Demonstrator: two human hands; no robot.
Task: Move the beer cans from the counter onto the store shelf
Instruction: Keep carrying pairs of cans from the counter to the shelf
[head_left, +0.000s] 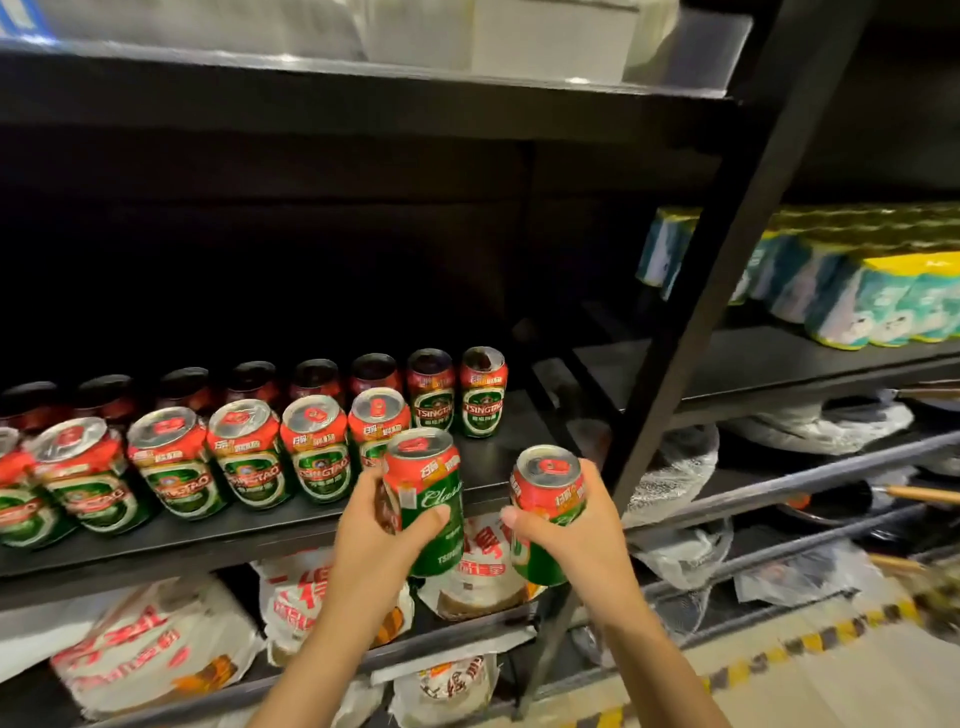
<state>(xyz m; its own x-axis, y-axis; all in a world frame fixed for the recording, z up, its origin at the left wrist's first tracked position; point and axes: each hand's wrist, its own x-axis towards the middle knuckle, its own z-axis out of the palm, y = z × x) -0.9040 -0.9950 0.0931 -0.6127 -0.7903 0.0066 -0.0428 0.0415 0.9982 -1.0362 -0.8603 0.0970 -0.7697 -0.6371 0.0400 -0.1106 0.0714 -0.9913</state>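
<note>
A: Left hand (382, 525) grips a beer can (427, 499), fingers curled round its far side, thumb across the green label. Can upright, held at the front edge of the store shelf (260, 535), just right of the front row.

B: Right hand?

A: Right hand (569, 530) grips a second can (545, 512), thumb on the near side, fingers wrapped behind and mostly hidden. Also upright, held off the shelf edge, near the black upright post (691, 332). The two held cans are apart, not touching.

B: Shelf stock?

A: Two rows of cans (249, 457) standing. Front row red-and-green, labels blurred. Back row sits in shadow; tops hard to make out. Leftmost cans cut off by the frame edge.

B: Anything else?

A: White printed bags (156, 649) on the lower shelf, lettering smeared by blur. Blue-and-yellow packs (857, 296) on the neighbouring shelf at right, partly cut off. Pale boxes (519, 36) overhead, cropped. Wrapped items at lower right too blurred to tell.
</note>
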